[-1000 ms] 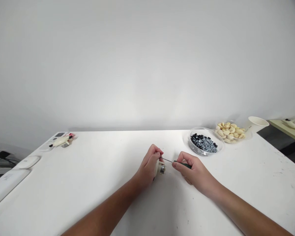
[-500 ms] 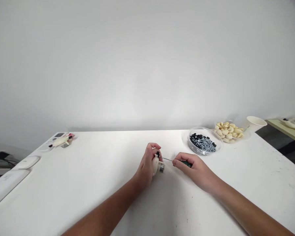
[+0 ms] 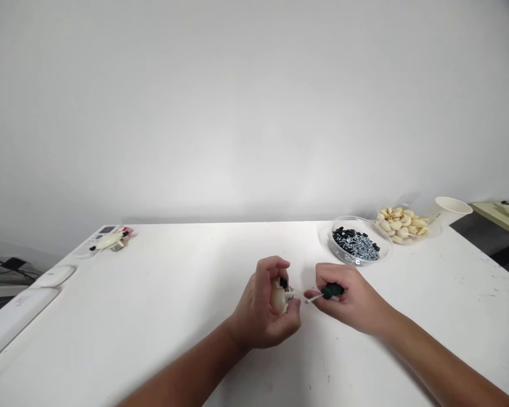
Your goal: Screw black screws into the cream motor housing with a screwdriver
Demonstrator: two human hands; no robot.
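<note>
From where I'm standing, the person's left hand (image 3: 265,308) is curling around a cream-coloured part (image 3: 277,298), nearer the person than the clear dish (image 3: 385,247) and off to its left. Fingers and thumb are closing about the part, and a black tip is showing between them. The right hand (image 3: 352,297) is clasping a screwdriver (image 3: 333,290) by its dark green handle, directly on the near side of the dish. The two hands are staying apart, with the tool's shaft sloping down toward the left thumb and ending just beside it. The dish itself is holding a heap of silvery screws (image 3: 358,247) and small black pieces (image 3: 343,237). Just right of the dish, a clear container is carrying pale oval pieces (image 3: 402,225), and beyond that, further right of the dish, a flared cream cup (image 3: 453,210) is standing. A similar cream part with black ends (image 3: 110,241) is lying well to the left of the dish. Nearer the person than that, also far left of the dish, a rounded white object (image 3: 55,276) and a long white box (image 3: 19,322) are resting along the edge of the white table (image 3: 173,294).
</note>
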